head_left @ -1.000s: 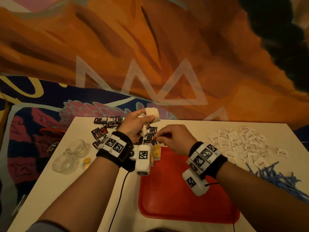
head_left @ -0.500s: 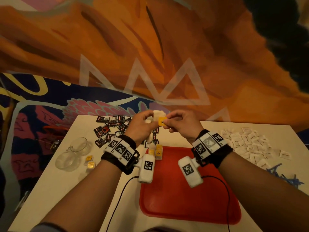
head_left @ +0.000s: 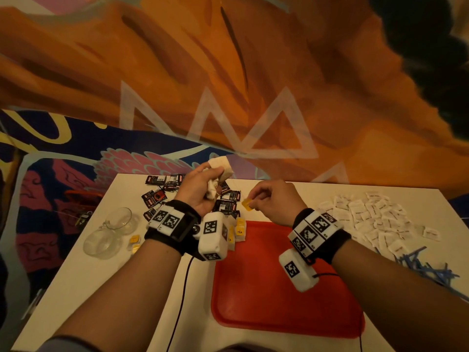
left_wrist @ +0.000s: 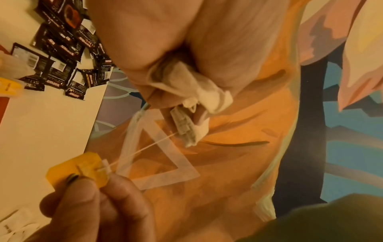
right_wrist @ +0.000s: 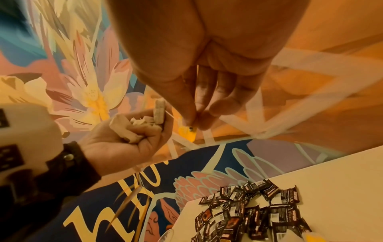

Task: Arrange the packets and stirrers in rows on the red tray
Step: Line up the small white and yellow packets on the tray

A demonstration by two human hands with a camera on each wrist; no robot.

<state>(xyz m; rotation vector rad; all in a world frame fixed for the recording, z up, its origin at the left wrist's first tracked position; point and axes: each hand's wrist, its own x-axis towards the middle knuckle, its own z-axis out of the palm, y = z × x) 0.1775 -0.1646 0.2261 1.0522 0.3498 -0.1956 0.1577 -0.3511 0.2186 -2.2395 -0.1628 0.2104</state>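
Note:
My left hand [head_left: 203, 189] is raised above the table's far edge and grips a bunch of white tea bags [head_left: 220, 166] [left_wrist: 186, 91] [right_wrist: 143, 122]. My right hand [head_left: 271, 201] pinches a yellow tea tag [head_left: 246, 205] [left_wrist: 76, 170] [right_wrist: 187, 132], tied by a thin string to one bag in that bunch. The red tray [head_left: 279, 295] lies below both hands, with a few yellow-tagged tea bags [head_left: 239, 228] at its far left corner. Black packets [head_left: 154, 196] [right_wrist: 248, 212] are heaped at the back left, white packets [head_left: 375, 219] at the right, blue stirrers [head_left: 426, 268] beside them.
Two clear glass cups [head_left: 109, 231] stand at the left of the white table [head_left: 106, 288], with small yellow packets [head_left: 134, 241] next to them. A black cable [head_left: 182, 288] runs along the table left of the tray. A painted wall rises behind.
My right hand took the yellow tag from beside the left hand's bunch and drew it right and down, stretching the string. The left hand stayed raised with the tea bags.

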